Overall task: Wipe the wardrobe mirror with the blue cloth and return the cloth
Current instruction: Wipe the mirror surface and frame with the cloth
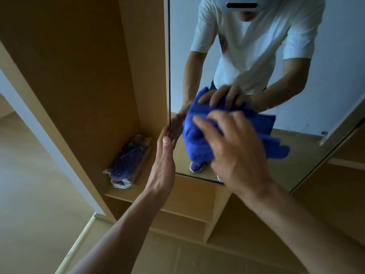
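Cloth [197, 147] probably handling soft, light; I'm pressing it on mirror [296, 76], right hand [235, 149] fingers [205, 126] spread open, left hand [165, 155] flat on edge; best pinching a fold.

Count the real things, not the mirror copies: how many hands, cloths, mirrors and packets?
Hands: 2, left hand and right hand
Blue cloth: 1
Mirror: 1
Wrapped packet: 1
Total: 5
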Available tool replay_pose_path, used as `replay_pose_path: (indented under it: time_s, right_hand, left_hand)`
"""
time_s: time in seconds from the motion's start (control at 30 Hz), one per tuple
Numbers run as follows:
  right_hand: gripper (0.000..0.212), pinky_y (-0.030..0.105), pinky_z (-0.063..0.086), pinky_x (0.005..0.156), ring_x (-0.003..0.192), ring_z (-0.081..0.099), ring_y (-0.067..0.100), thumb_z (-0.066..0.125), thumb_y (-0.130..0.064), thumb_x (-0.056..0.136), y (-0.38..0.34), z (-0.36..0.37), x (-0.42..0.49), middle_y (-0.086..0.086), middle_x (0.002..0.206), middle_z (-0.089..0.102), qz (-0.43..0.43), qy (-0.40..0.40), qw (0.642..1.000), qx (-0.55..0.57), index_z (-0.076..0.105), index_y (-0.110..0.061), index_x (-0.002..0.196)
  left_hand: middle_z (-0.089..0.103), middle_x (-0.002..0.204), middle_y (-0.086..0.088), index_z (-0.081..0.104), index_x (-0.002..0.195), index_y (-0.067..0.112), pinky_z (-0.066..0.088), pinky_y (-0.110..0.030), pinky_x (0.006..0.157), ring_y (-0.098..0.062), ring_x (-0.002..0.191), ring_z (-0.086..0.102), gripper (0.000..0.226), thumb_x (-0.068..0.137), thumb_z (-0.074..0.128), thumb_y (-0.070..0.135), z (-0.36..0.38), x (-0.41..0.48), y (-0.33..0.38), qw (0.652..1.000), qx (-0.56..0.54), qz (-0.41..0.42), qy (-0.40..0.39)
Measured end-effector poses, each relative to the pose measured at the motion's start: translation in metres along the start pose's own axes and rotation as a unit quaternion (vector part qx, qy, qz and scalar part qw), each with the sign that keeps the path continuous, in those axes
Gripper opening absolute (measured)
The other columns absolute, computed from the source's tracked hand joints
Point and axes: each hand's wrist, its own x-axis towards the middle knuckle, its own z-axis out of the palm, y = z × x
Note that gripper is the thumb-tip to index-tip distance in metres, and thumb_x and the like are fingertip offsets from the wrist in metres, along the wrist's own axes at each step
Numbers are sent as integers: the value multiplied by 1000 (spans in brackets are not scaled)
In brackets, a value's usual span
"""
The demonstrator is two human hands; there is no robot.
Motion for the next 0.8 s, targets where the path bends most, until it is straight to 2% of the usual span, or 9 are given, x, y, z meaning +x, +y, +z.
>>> replay_pose_path:
  time_s: [0.07,0.13,0.23,0.33,0.4,0.47,0.63,0.73,0.8]
  right_hand:
    - [62,41,40,84,101,45,30,54,-4,74,16,-23,17,13,122,60,31,60,998,0,59,-12,135]
    - [67,39,38,86,104,43,29,58,-4,71,25,-34,21,11,125,58,42,69,997,-12,57,-15,138]
    - [60,42,43,84,103,48,32,54,-9,80,20,-23,-5,15,125,60,-11,3,999,-51,57,-12,140]
    - [56,45,53,80,99,60,34,56,-3,82,19,-3,-42,15,122,63,-76,-85,989,-91,60,-11,137]
    - [56,45,55,79,98,62,33,55,-1,81,25,1,-56,13,121,65,-91,-120,984,-95,61,-12,136]
    - [59,46,54,79,99,62,34,55,0,78,33,-4,-59,14,121,65,-80,-127,986,-76,62,-12,136]
    - [72,41,39,83,102,47,32,57,4,66,57,-48,-23,15,121,61,5,-12,1000,-28,58,-8,136]
    - [68,42,38,83,104,41,31,59,6,71,72,-70,1,12,122,59,42,73,996,-25,57,-11,136]
    - [62,42,39,84,104,41,31,54,5,75,71,-67,1,13,122,59,41,91,995,-30,57,-11,135]
  left_hand:
    - [32,152,30,19,157,51,22,-32,119,9,138,32,48,109,16,55,2,0,0,1000,5,-3,-2]
    - [26,150,29,12,159,50,20,-31,117,7,139,25,50,109,16,54,3,0,0,1000,16,-3,-3]
    - [23,154,28,9,159,49,22,-21,110,10,139,23,51,109,20,51,5,0,-3,1000,27,10,-2]
    - [17,163,24,3,158,54,28,-5,93,9,139,22,55,107,25,53,8,0,-6,999,51,10,-10]
    - [12,169,20,0,158,53,32,-12,105,7,143,24,60,108,32,50,10,0,-8,999,47,21,-13]
    - [12,171,16,-1,158,52,29,-34,124,3,149,25,66,108,41,46,10,-1,-9,999,42,32,-13]
    - [2,172,18,-6,152,61,22,-51,126,-8,157,11,77,104,52,45,12,-4,-7,995,96,27,-4]
    - [-5,171,20,-8,148,64,22,-51,125,-10,158,7,78,104,53,43,16,-6,-4,994,104,28,-1]
    - [-5,172,18,-9,150,61,23,-51,124,-12,158,8,81,104,54,42,18,-7,-2,994,108,26,6]
